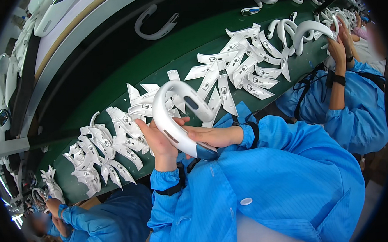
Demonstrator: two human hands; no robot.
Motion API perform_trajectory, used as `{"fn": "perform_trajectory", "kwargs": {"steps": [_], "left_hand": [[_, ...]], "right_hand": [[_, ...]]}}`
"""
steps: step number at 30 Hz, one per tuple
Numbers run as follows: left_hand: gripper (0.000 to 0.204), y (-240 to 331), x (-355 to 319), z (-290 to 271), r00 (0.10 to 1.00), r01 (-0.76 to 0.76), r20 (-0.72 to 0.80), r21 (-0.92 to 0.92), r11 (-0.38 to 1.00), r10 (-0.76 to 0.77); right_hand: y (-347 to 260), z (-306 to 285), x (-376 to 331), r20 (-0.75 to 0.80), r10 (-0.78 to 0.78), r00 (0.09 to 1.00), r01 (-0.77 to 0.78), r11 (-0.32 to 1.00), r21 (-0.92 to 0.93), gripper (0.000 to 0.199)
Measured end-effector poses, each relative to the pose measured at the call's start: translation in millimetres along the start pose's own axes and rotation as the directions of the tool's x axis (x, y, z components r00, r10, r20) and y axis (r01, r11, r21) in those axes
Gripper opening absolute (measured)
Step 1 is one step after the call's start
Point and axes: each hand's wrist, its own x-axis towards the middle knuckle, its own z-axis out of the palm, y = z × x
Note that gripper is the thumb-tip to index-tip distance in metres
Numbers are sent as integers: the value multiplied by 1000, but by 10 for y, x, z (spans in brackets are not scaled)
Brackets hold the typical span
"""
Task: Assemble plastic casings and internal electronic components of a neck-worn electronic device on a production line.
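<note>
Green worktable (156,74) in the head view carries scattered white curved shells (244,68), with co-workers in blue sleeves seated to the left and right. One white open ring (168,126) is held up at the table's near edge, before the wearer's chest: the left hand (159,144) is wrapped about its side, and the right hand (214,137) grips its lower part beside the blue end (205,152).
</note>
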Motion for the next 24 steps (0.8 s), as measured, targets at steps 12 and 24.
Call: {"fn": "perform_trajectory", "kwargs": {"steps": [12,24], "left_hand": [[83,-592,10,39,948,104,293,74,992,-121],[69,-595,-15,136,984,-142,172,652,745,37]], "right_hand": [[-379,-275,292,-626,-337,704,179,936,-302,40],[-390,-398,414,-710,-375,596,438,893,-104,44]]}}
